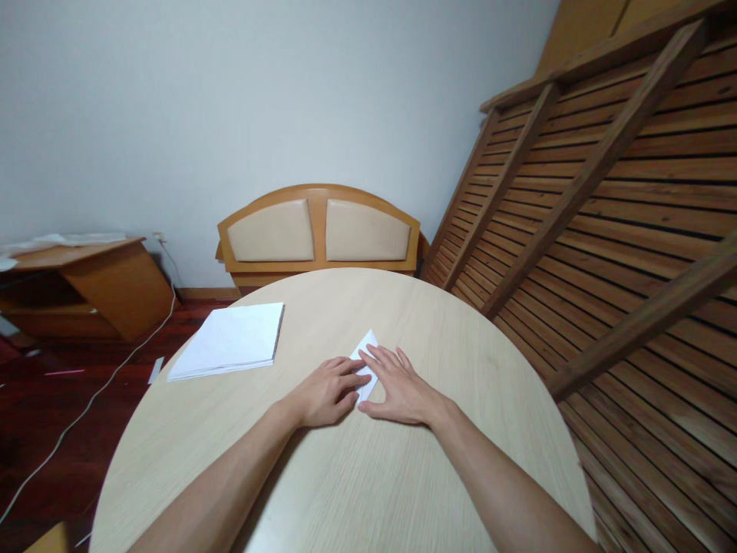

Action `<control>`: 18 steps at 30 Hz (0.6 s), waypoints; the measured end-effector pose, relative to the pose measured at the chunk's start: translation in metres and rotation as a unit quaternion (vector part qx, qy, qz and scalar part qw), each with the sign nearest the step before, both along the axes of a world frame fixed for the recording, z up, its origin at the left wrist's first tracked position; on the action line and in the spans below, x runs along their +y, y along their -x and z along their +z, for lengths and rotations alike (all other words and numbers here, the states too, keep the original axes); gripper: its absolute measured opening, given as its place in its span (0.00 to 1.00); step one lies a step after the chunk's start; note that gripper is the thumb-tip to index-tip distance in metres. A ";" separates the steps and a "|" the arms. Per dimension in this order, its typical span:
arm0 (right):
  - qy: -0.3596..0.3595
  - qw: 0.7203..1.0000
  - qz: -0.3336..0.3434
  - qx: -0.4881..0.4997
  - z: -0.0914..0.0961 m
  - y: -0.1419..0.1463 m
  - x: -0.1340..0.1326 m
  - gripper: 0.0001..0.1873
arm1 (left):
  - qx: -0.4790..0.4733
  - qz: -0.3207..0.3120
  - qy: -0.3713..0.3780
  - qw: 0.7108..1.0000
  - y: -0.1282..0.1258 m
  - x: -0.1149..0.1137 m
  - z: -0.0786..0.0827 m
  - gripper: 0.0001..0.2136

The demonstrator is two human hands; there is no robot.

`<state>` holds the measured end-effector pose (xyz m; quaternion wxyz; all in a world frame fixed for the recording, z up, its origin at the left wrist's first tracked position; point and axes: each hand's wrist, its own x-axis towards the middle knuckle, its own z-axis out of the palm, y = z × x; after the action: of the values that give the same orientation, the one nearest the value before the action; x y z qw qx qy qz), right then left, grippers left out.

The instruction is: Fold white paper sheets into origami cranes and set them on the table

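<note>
A small folded piece of white paper (368,339), pointed at its far end, lies flat on the round table (368,476). My left hand (329,392) rests on its left side, fingers stretched over the paper's left edge. From the right, my right hand (397,386) lies over it with fingers spread and the thumb near the paper's lower tip. Both hands press on the paper rather than grip it. Fingers cover much of its middle, so the folds there are hidden.
A stack of white paper sheets (230,342) lies at the table's left. Behind the table stands a wooden headboard (320,230) with cream panels. A slatted wooden frame (576,200) leans at the right. On the left are a low cabinet (115,292) and a white cable (97,393) across the floor.
</note>
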<state>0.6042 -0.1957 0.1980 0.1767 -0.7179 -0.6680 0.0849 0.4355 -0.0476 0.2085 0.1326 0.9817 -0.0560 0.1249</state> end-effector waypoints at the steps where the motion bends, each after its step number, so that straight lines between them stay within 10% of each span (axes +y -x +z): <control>1: -0.003 1.000 0.004 0.003 0.000 0.000 0.000 0.51 | 0.000 -0.001 0.002 1.000 0.000 0.000 0.000 0.20; 18: -0.063 0.991 -0.116 0.014 -0.016 -0.028 0.006 0.36 | 0.004 -0.001 0.003 1.000 0.004 0.005 -0.007 0.20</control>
<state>0.6321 -0.1895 0.1821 0.2400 -0.7768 -0.5814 0.0316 0.4318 -0.0427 0.2013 0.1354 0.9817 -0.0562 0.1213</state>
